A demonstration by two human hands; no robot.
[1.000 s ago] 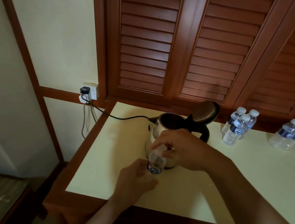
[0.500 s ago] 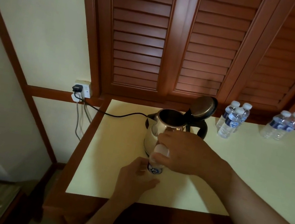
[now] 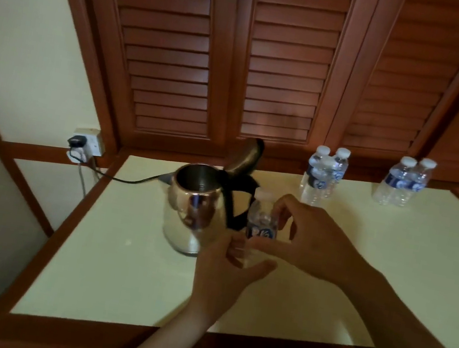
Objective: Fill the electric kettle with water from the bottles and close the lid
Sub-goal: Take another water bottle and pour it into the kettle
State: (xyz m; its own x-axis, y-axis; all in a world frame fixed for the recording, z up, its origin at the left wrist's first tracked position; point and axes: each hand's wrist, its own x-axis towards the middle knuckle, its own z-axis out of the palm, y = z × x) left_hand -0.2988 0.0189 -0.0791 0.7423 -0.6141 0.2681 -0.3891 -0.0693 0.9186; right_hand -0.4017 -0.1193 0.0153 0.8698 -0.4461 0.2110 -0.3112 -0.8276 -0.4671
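Note:
A shiny steel electric kettle stands on the cream table top with its lid swung up and open. Just right of its black handle is a small clear water bottle with a blue label and a white cap. My left hand grips the lower part of this bottle from below. My right hand curls round it from the right, fingers beside the cap and thumb under the label. The bottle's base is hidden by my hands.
Three capped water bottles stand at the back of the table, and two more further right. A black cord runs from the kettle to a wall socket at the left. Wooden louvred doors rise behind the table.
The bottle and both hands have shifted from in front of the kettle to its right side. My right hand no longer covers the cap, which now shows.

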